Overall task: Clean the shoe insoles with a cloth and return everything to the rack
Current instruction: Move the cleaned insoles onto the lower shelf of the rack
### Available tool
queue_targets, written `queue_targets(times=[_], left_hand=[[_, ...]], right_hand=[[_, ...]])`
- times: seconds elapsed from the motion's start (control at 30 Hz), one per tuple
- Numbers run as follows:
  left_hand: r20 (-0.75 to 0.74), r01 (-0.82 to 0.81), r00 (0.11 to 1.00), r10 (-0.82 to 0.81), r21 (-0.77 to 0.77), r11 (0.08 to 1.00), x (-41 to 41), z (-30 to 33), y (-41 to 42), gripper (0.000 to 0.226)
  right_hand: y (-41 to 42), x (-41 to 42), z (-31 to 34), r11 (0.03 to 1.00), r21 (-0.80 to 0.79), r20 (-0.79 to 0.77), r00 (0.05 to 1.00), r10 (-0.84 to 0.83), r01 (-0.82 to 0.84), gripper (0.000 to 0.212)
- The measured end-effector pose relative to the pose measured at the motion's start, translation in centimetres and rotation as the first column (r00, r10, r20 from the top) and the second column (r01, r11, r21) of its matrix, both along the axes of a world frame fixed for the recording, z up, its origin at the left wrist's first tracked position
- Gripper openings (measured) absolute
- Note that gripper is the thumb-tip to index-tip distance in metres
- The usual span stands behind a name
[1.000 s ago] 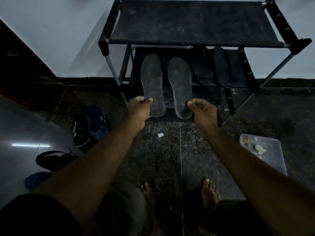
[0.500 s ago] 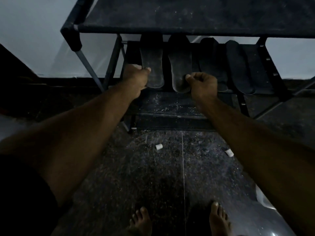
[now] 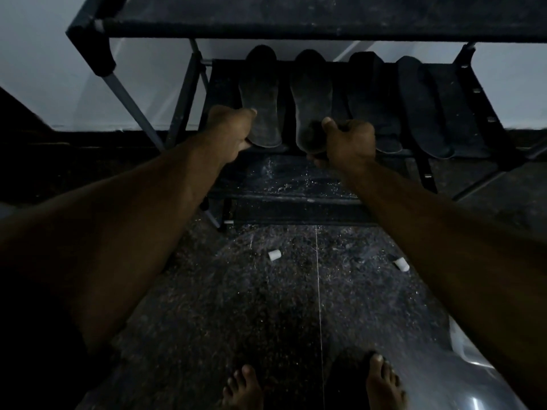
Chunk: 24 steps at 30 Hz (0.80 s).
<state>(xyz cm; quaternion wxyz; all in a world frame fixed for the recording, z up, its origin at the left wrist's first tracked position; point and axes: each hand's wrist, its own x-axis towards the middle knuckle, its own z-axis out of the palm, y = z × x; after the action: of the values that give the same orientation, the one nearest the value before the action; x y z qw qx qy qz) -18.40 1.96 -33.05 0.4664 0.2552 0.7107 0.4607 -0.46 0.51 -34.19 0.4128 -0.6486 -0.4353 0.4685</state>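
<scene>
My left hand (image 3: 229,130) pinches the heel of one flat grey foam insole (image 3: 260,105), my right hand (image 3: 349,140) the other insole (image 3: 310,105), both lying on the black rack's (image 3: 97,51) middle shelf. They look light, floppy; heels seem the best hold.

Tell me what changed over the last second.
Both grey insoles went from in front of the rack onto its middle shelf. The left hand and right hand still grip their heels. The two dark insoles stayed put.
</scene>
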Motion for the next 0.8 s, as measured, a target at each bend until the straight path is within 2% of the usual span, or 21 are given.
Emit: queue_targets(times=[0.17,0.33,0.67,0.8], left_hand=[[-0.120,-0.022,0.993,0.022,0.006,1.000,-1.5,0.0,-0.1,0.025],[-0.169,0.004,0.986,-0.003,0.006,1.000,-2.1,-0.5,-0.4,0.014],[-0.137,0.052,0.989,-0.047,0.036,0.998,-2.3,-0.6,-0.7,0.018],[-0.097,0.053,0.994,-0.049,0.045,0.998,-2.4,-0.6,-0.8,0.018]], right_hand=[[-0.4,0.0,0.0,0.999,0.037,0.222,0.975,0.016,-0.025,0.026],[0.1,0.2,0.1,0.999,0.051,0.318,0.948,-0.005,-0.012,0.021],[0.4,0.1,-0.2,0.999,0.016,0.270,0.962,-0.038,0.035,0.023],[0.7,0.0,0.1,0.998,-0.020,0.204,0.978,-0.046,0.051,0.014]])
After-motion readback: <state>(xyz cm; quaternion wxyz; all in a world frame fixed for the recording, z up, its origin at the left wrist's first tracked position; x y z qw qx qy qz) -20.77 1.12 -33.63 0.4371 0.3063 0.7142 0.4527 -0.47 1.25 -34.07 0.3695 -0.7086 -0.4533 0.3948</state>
